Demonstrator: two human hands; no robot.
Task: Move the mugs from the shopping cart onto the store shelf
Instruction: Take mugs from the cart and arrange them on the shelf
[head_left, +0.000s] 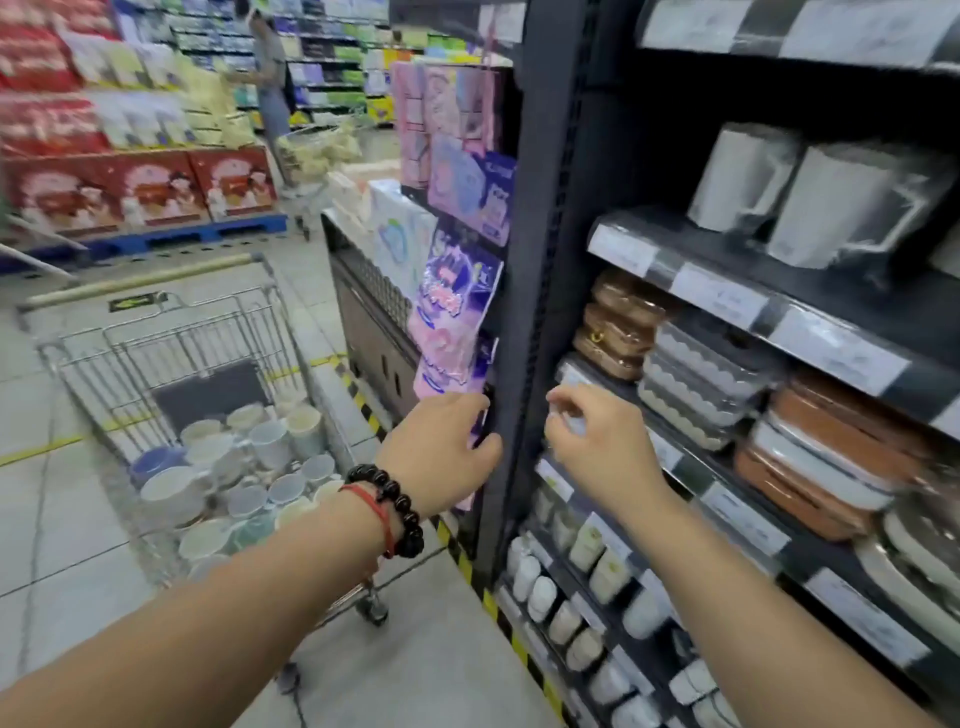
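A person stands in a store aisle, both bare forearms reaching forward toward a dark shelf unit (540, 218) on the right. The left hand (441, 447), its wrist wearing a dark bead bracelet (387, 506) and a red cord, rests with relaxed fingers near the unit's upright post, just beside hanging pink and purple packets (452, 332); it holds nothing. The right hand (597, 436) hovers at the front lip of a middle shelf, fingers loosely curled; whether they pinch anything is too blurred to tell.

The mugs (244, 478) sit piled in a wire shopping cart (171, 353) at the left, near the person, well apart from both hands. Many white, pale blue and cream mugs fill the basket, so most of the job looks undone.

Low on the right, near shelves (587, 587) already carry rows of small pale cups, probably the landing spot. Higher shelves hold stacked brown and grey containers (696, 379) and tall white wrapped mugs (810, 197). The hands seem placed to check or steady the shelf edge before turning back to the cart. Far off, another shopper stands by a cart.
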